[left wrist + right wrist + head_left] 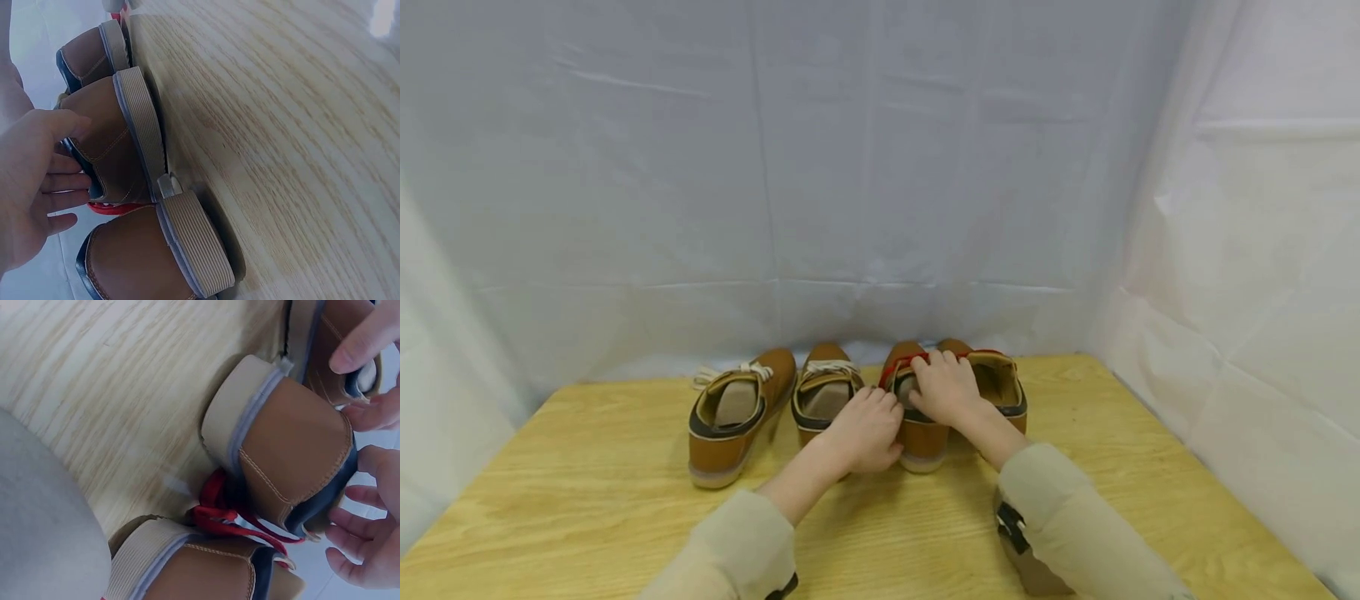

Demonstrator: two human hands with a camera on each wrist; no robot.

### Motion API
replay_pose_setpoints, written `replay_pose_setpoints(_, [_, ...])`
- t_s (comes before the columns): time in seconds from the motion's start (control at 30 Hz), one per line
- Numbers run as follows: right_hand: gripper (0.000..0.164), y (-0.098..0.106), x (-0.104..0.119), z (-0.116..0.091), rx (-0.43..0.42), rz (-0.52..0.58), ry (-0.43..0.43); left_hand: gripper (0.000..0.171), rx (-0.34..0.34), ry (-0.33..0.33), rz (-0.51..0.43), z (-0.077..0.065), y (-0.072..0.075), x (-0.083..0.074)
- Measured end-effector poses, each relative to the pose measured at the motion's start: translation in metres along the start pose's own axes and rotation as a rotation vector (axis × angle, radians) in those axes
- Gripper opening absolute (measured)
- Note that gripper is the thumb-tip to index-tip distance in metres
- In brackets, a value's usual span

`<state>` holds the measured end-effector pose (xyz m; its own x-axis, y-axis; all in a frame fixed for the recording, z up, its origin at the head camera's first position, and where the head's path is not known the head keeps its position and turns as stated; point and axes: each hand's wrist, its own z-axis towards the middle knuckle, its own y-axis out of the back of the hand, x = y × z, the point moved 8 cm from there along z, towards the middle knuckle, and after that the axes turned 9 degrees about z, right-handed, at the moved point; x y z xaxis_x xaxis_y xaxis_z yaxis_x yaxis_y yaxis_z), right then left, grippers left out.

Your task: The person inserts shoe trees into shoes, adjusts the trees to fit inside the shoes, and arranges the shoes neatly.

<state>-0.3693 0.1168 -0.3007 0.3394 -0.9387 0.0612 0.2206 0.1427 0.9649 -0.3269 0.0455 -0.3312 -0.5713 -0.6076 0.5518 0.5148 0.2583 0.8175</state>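
Several brown shoes stand in a row on the wooden table, heels toward me. The leftmost shoe (733, 412) and the second shoe (826, 400) have cream laces. A third shoe (922, 437) and the rightmost shoe (1011, 396) carry red laces (219, 500). My left hand (871, 429) is behind the gap between the second and third shoes, its fingers (65, 181) loosely extended near a dark heel collar. Over the third shoe's opening is my right hand (943, 387), fingers (347, 528) relaxed and slightly bent beside its collar. Part of the rightmost shoe lies behind that hand.
The shoes stand toward the far edge of the wooden table (587, 500), close to a grey-white sheet (820, 192) hung behind. Another pale sheet (1262, 250) rises on the right. Dark bands (1011, 525) show at the sleeves.
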Motion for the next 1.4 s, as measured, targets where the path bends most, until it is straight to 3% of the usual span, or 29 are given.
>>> replay_pose_setpoints(0.27, [0.037, 0.010, -0.013, 0.000, 0.104, 0.069, -0.051, 0.048, 0.035, 0.035, -0.010, 0.001, 0.001, 0.004])
replay_pose_setpoints(0.5, [0.039, 0.026, -0.019, -0.006, 0.158, 0.179, -0.073, 0.050, -0.067, 0.021, -0.026, 0.002, 0.008, -0.002])
replay_pose_setpoints(0.73, [0.029, 0.043, -0.028, -0.020, 0.143, 0.232, -0.052, 0.047, -0.144, -0.020, -0.078, 0.007, 0.024, -0.009])
replay_pose_setpoints(1.13, [0.038, 0.065, -0.045, -0.050, 0.105, 0.279, -0.052, 0.040, -0.220, -0.061, -0.130, 0.021, 0.041, -0.023])
replay_pose_setpoints(1.27, [0.038, 0.068, -0.047, -0.064, 0.098, 0.256, -0.034, 0.041, -0.205, -0.061, -0.128, 0.027, 0.045, -0.028])
replay_pose_setpoints(1.4, [0.040, 0.067, -0.049, -0.081, 0.095, 0.245, -0.023, 0.043, -0.138, -0.066, -0.159, 0.033, 0.044, -0.034])
